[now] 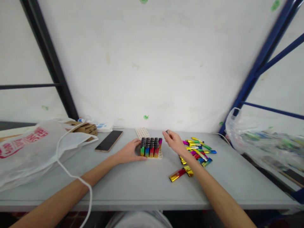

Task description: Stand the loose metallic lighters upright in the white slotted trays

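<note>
Several colourful lighters (pixel 151 151) with black tops stand upright in rows in a white tray (pixel 161 156) at the middle of the table. My left hand (pixel 131 151) grips the left side of this tray, thumb along the front and fingers behind. Raised just right of the tray, my right hand (pixel 175 142) is closed round a lighter (pixel 167 131); only its dark metal-tipped end shows above the fingers. Beside and partly behind my right forearm lies a loose pile of shiny lighters (pixel 200 152) in gold, red, blue, green and purple.
Behind the filled tray lies another white tray (pixel 142 132) with a grid of holes. A phone (pixel 109 141) rests to the left, near a cardboard box (pixel 86 128) and a white plastic bag (pixel 42 148). A white cable (pixel 71 174) crosses over my left forearm. Clear bags (pixel 268 136) stand at right.
</note>
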